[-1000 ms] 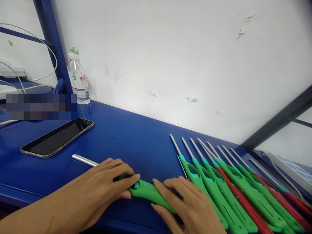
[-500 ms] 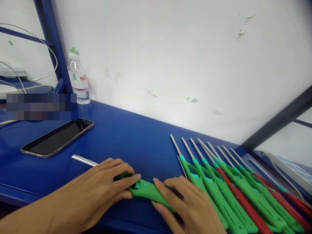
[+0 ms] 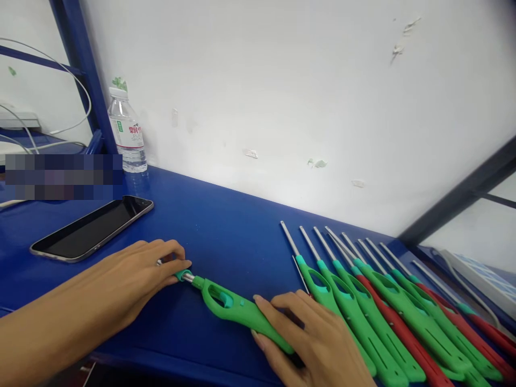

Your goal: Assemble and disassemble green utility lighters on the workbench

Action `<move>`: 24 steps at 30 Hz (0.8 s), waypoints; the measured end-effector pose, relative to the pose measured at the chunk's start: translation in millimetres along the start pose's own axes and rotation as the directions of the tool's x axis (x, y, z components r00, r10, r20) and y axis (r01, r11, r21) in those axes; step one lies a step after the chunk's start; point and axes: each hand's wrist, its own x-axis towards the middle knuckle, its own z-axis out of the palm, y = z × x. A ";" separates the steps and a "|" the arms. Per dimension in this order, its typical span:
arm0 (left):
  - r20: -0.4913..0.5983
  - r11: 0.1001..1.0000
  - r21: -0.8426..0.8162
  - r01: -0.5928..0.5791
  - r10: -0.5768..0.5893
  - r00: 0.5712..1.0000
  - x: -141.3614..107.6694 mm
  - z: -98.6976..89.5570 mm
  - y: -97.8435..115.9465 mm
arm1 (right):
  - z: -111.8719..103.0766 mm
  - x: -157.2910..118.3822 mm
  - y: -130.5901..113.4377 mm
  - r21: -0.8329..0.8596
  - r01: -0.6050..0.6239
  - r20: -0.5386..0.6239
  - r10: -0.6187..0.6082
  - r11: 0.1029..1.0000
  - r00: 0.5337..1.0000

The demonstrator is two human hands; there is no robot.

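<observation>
A green long-nosed gas lighter (image 3: 245,314) lies slantwise between my hands, its teal trigger visible in the finger loop. My right hand (image 3: 310,336) grips the rear of its handle, thumb and fingers on either side. At the front, my left hand (image 3: 155,269) pinches a teal collar (image 3: 182,274) around the metal tube. A short stretch of bare tube shows between that collar and the green body; the tube's tip is mostly hidden by my left fingers. To the right of my right hand lies a row of several similar lighters (image 3: 355,309), green and red.
A black-screened phone (image 3: 92,228) lies at the left of the blue table (image 3: 226,226). Behind it stands a water bottle (image 3: 128,134) against the white wall. White cables (image 3: 83,86) hang by the blue frame post (image 3: 86,64) on the left.
My left hand has moved left from the lighter's finger loop to the tube, and the teal collar now stands away from the body. My right hand keeps its grip on the handle.
</observation>
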 end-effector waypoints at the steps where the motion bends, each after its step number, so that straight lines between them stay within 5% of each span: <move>1: 0.005 0.999 0.011 -0.031 0.031 1.000 1.5 -0.5 0.2 | 0.0 0.0 0.3 -0.001 0.003 -0.003 -0.003 1.000 1.000; 15: -0.017 0.998 -0.019 -0.068 0.068 0.998 9.1 5.1 20.8 | -0.8 -0.4 -3.2 -0.033 -0.028 0.018 0.029 0.999 0.999; 24: -0.157 0.986 -0.003 -0.169 0.167 0.974 24.8 -2.4 45.6 | -4.2 0.6 -3.4 0.001 -0.023 0.003 0.023 1.000 1.000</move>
